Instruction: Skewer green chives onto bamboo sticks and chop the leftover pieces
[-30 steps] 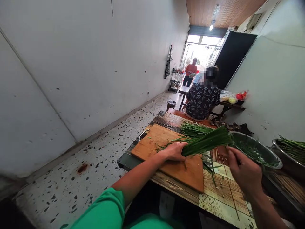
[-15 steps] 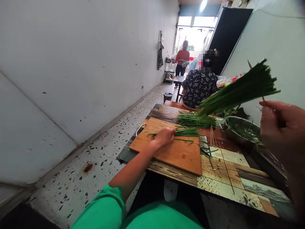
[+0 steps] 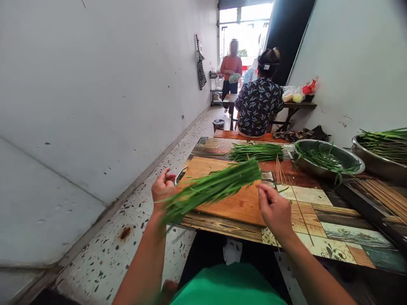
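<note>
In front of me, a skewered bunch of green chives (image 3: 219, 182) slants over the wooden cutting board (image 3: 235, 207). My right hand (image 3: 275, 207) pinches the thin skewer just below the bunch's cut end; the skewer's tip shows above it. The loose ends on the left are blurred and hang past the board's edge. Beside them, my left hand (image 3: 163, 186) is raised with its fingers loosely curled and apart, with nothing visible in it. The bunch hides much of the board's surface. A pile of chives (image 3: 257, 151) lies behind the board.
Several loose skewers (image 3: 282, 171) lie right of the board. Farther right are a metal bowl (image 3: 330, 169) of chives, a second bowl (image 3: 375, 159) of green stalks and a heap of skewers (image 3: 386, 195). Two people are beyond the table, one seated (image 3: 260, 106), one standing (image 3: 231, 72).
My right hand has brought the skewered chives down and left, over the board. My left hand has lifted off the chives on the board and moved left. The view has shifted right.
</note>
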`<control>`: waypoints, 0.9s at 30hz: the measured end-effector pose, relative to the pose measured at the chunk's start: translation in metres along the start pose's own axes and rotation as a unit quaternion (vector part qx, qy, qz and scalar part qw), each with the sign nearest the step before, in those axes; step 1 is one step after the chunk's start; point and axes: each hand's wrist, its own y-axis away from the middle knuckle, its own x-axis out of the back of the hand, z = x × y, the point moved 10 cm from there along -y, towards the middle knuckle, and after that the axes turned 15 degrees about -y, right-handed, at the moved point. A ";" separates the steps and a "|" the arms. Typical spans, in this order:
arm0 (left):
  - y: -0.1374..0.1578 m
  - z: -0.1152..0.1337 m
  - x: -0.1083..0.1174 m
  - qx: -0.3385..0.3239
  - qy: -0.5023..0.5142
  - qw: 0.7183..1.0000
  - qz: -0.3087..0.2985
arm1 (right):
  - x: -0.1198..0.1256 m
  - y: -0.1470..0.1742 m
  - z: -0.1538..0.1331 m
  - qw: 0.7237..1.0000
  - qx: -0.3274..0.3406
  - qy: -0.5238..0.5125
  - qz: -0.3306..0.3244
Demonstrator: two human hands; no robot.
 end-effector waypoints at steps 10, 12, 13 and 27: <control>0.005 0.114 -0.055 -0.190 -0.153 0.965 -0.100 | 0.003 0.050 0.105 0.982 -0.139 0.108 -0.066; 0.018 0.150 -0.087 -0.269 -0.197 0.928 -0.166 | 0.003 0.050 0.105 0.984 -0.138 0.097 -0.057; 0.025 0.165 -0.104 -0.302 -0.223 0.906 -0.195 | 0.002 0.051 0.104 0.985 -0.136 0.093 -0.056; 0.046 0.178 -0.213 -0.363 -0.328 0.801 -0.346 | 0.000 0.054 0.101 0.984 -0.124 0.104 -0.079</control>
